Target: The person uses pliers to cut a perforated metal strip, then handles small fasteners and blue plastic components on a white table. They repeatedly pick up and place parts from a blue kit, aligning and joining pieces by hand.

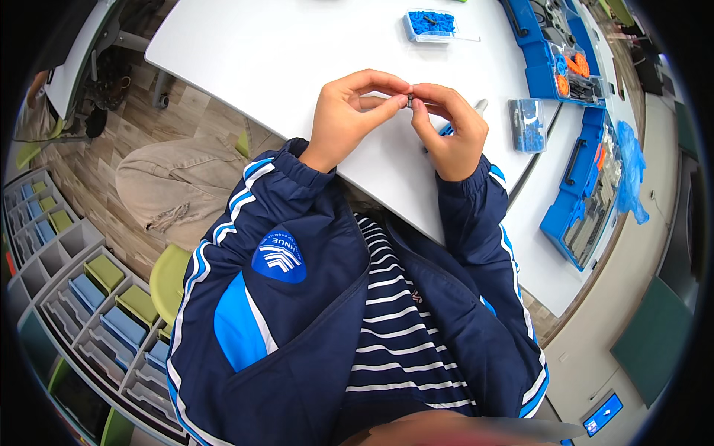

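Observation:
Above the near edge of the white table, my two hands meet fingertip to fingertip. Between them is a small dark piece, too small to name. My left hand pinches it with thumb and forefinger. From the other side my right hand closes thumb and forefinger on the same piece. Beneath the right hand, part of a blue piece shows, mostly hidden by the fingers. A grey rounded thing sticks out just behind that hand.
A clear box of small blue parts stands at the far side, another clear box right of my hands. Open blue cases hold orange wheels and other parts. A blue plastic bag hangs at the right; a person's knee is at left.

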`<act>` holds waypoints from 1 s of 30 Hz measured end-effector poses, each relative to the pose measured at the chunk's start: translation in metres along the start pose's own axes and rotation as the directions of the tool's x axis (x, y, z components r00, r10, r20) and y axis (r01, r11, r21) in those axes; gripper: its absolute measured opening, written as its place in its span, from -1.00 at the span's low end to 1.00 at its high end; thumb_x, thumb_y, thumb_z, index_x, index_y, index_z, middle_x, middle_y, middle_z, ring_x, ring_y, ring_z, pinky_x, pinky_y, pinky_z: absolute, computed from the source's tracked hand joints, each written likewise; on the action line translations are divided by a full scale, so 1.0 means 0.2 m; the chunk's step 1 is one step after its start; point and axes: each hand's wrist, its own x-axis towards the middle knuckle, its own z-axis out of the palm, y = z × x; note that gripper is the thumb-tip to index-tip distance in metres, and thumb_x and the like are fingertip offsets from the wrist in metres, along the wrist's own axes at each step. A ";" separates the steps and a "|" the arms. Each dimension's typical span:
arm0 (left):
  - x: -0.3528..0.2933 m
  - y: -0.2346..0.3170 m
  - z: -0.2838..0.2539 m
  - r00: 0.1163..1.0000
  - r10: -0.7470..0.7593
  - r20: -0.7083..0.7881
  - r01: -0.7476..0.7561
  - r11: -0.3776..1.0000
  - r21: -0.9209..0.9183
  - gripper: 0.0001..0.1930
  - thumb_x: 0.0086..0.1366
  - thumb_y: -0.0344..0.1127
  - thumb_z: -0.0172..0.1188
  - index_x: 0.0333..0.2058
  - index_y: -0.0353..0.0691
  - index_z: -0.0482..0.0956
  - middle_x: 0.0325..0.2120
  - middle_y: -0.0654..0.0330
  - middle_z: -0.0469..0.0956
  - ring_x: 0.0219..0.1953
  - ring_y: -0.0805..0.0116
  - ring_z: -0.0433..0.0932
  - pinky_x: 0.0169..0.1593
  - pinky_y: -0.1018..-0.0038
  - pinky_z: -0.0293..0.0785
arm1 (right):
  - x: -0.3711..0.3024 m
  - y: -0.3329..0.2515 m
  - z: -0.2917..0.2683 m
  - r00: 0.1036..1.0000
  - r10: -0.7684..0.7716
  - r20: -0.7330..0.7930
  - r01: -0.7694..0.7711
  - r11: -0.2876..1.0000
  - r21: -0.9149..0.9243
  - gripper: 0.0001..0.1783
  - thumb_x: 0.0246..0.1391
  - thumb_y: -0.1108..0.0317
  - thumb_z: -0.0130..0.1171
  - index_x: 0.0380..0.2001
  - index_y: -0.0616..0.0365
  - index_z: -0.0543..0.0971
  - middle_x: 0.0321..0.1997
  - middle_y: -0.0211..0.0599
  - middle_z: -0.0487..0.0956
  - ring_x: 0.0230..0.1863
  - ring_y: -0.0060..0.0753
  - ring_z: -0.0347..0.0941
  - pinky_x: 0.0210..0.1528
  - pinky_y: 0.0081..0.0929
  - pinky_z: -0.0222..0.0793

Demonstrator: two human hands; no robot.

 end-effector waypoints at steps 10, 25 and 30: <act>-0.02 -0.01 0.03 0.998 0.021 -0.059 -0.018 0.999 0.041 -0.81 0.26 -0.57 0.26 -0.14 -0.42 0.66 -0.18 0.09 0.67 -0.13 0.37 0.67 0.00 0.48 0.63 | -0.03 0.02 0.03 0.998 -0.026 -0.052 0.026 1.000 0.001 -0.80 0.01 0.71 0.26 -0.23 0.40 0.63 -0.15 -0.06 0.69 -0.15 -0.37 0.66 -0.01 -0.49 0.60; 0.03 0.02 -0.06 0.984 -0.144 0.100 0.149 0.988 -0.044 -0.77 0.24 -0.58 0.28 -0.11 -0.42 0.61 -0.15 0.07 0.64 -0.06 0.37 0.64 0.07 0.47 0.60 | -0.05 0.01 0.06 0.987 -0.097 -0.131 0.087 0.993 -0.082 -0.83 -0.07 0.67 0.31 -0.34 0.34 0.63 -0.23 -0.08 0.69 -0.27 -0.28 0.67 -0.18 -0.48 0.56; 0.03 0.01 -0.06 0.984 -0.139 0.108 0.147 0.987 -0.067 -0.77 0.23 -0.59 0.28 -0.12 -0.40 0.58 -0.15 0.10 0.63 -0.05 0.40 0.62 0.11 0.49 0.56 | -0.05 0.00 0.06 0.990 -0.051 -0.134 0.049 0.999 -0.016 -0.83 -0.08 0.66 0.32 -0.34 0.34 0.63 -0.26 -0.09 0.69 -0.28 -0.27 0.66 -0.19 -0.47 0.55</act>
